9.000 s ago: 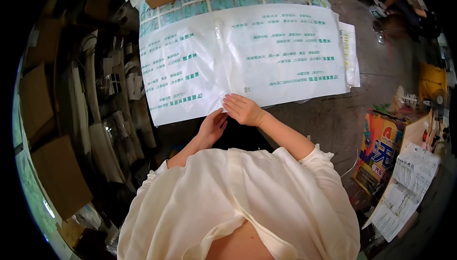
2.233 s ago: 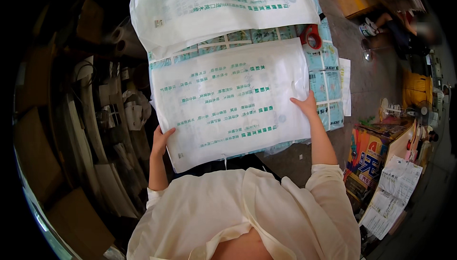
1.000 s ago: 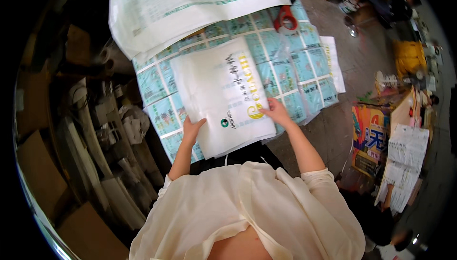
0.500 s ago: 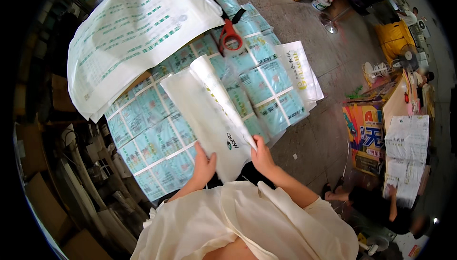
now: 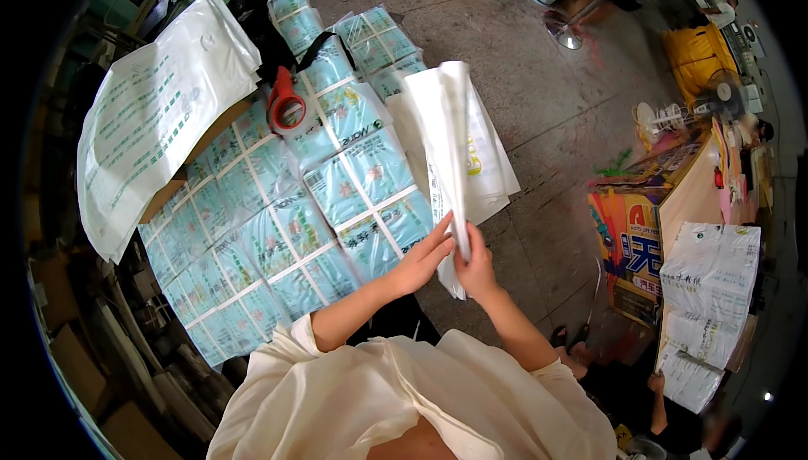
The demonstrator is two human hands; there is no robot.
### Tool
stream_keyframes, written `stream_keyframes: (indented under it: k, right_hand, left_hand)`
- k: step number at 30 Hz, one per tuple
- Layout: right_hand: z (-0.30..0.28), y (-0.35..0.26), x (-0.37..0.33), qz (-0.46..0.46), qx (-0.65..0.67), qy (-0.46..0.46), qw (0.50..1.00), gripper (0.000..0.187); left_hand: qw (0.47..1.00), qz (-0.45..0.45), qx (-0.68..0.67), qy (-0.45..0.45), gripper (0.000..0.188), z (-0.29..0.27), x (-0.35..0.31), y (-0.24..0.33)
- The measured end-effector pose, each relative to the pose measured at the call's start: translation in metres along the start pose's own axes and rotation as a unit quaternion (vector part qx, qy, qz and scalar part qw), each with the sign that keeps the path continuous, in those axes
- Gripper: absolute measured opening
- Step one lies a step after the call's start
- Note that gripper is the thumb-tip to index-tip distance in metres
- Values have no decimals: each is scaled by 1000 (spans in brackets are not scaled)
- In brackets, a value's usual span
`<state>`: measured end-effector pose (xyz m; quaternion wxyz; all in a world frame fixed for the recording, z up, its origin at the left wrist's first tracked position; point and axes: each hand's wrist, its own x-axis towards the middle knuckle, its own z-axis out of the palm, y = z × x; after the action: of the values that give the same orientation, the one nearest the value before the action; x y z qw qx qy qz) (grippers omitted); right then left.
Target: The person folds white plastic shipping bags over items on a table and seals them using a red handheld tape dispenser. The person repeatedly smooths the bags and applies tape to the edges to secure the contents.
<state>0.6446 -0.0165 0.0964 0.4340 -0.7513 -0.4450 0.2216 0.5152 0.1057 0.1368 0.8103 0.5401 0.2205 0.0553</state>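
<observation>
Both my hands hold a white plastic bag (image 5: 448, 148), folded lengthwise into a long narrow strip that runs away from me over the floor. My left hand (image 5: 422, 256) presses flat against its left side near the lower end. My right hand (image 5: 476, 270) grips the same end from the right. Beneath the strip lies a small stack of white bags (image 5: 490, 175) on the grey floor. To its left spreads a layer of light blue packets (image 5: 286, 224) laid in rows.
A red tape dispenser (image 5: 285, 106) sits on the blue packets. A large white printed bag (image 5: 151, 115) lies on brown cardboard at the left. A colourful carton (image 5: 627, 237) and a white bundle (image 5: 707, 292) stand at the right. A yellow container (image 5: 699, 52) is far right.
I have turned to the right and swung the white bag with me. It went from a spread sheet to a narrow folded strip, now over the small white stack.
</observation>
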Motion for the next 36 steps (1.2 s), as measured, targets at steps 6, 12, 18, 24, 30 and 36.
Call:
stream_keyframes:
  k: [6,12,18,24,30,36]
  right_hand:
    - [-37,97,92,13,-66,58,996,47]
    - [18,236,173,126,85,-79,985,68]
    - [66,301,190,301,-185,-55,934,81]
    - [72,355,194,271,-268,-177,907,65]
    - [92,313,224,150,-175,152,961,48]
    - [159,97,296,-48,112,140,983,26]
  left_hand:
    - [994,21,-1,108,49,-42,-1,-2]
    - [901,-91,-6,423,39,-118,-101,-36]
    - [823,-135,19,552,37,-129,-188,-43]
    - [831,-139,11,539,33,-127,-205,-67]
    - [847,-94,-20,523,31,-123,-225,-51]
    - [760,-48,-104,640,31,-149,-304,-75]
